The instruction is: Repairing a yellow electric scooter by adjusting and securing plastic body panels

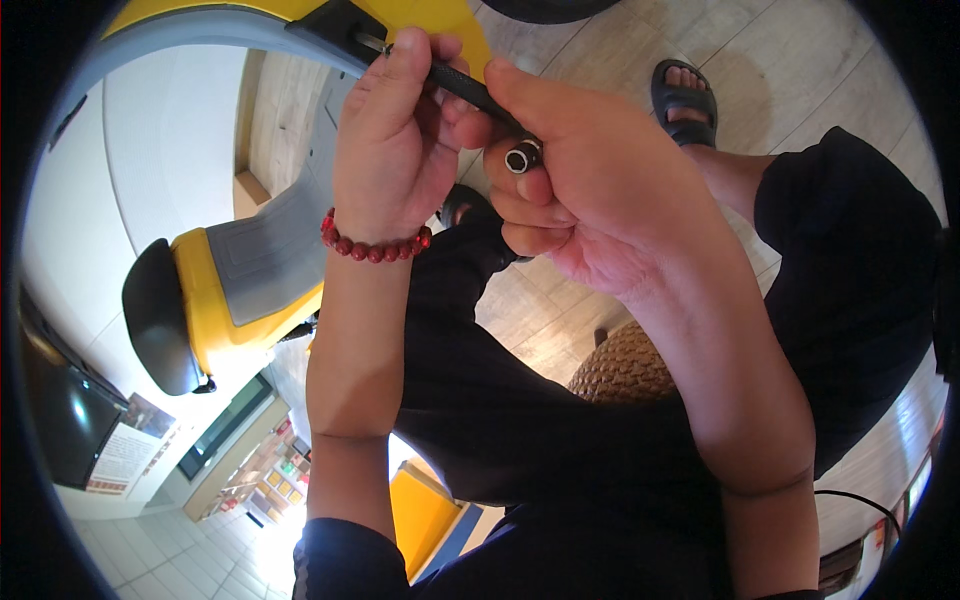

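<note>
My left hand (385, 150), with a red bead bracelet (375, 248) at its wrist, pinches the knurled shaft of a black socket wrench (468, 87) between thumb and fingers. My right hand (590, 170) is closed around the other end of that wrench, thumb along the shaft. A round socket opening shows between its fingers. The wrench's slim metal tip meets a black fitting (335, 32) on a yellow and grey scooter-like vehicle (265, 262). How far the tip goes into the fitting I cannot tell.
The vehicle's yellow body with its grey deck and black end piece (160, 318) fills the left side. Beneath me is a woven stool (625, 368). My sandalled foot (686, 100) rests on the wood-look floor (790, 60). A dark tyre (550, 6) shows at the top.
</note>
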A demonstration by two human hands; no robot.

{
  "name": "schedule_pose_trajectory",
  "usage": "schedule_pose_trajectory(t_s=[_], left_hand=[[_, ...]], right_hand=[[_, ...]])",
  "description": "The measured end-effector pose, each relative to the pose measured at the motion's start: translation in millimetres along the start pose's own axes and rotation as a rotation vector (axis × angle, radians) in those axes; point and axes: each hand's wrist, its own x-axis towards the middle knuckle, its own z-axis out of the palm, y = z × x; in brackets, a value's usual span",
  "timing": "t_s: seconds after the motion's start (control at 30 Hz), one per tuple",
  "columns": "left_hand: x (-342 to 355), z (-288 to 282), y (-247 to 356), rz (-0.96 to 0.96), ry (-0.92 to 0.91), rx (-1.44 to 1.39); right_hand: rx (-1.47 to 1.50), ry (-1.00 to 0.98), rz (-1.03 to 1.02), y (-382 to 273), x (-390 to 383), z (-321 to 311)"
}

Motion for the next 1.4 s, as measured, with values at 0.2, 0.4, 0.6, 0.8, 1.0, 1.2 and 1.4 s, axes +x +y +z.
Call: schedule_pose_trajectory(t_s=[0.2, 0.4, 0.6, 0.8, 1.0, 1.2, 1.4], left_hand=[[2.4, 1.3, -1.2, -0.012, -0.075, -0.023], [0.7, -2.8, -0.1, 0.017, -0.013, 0.049], [-0.1, 0.9, -0.3, 0.023, 0.049, 0.096], [0.0, 1.7, -0.5, -0.032, -0.071, -0.018], [3.2, -1.5, -1.5, 0.021, -0.134, 0.02], [2.1, 0.8, 0.9, -0.019, -0.048, -0.055], [2.4, -4.0, 0.7, -0.009, -0.063, 0.017]], right_hand=[[0.038, 0.049, 0.124, -12.3, -2.3, -5.3], [-0.413, 0.163, -0.121, -13.3, -14.5, 0.6], [-0.384, 0.165, -0.12, -6.3, -8.6, 7.2], [0.005, 0.165, 0.094, -6.5, -6.9, 7.3], [0.434, 0.16, 0.392, -15.2, -1.6, -1.5], [0.298, 0.306, 0.188, -3.6, 2.1, 3.6], [-0.559, 0.271, -0.222, -2.7, -3.1, 11.2]])
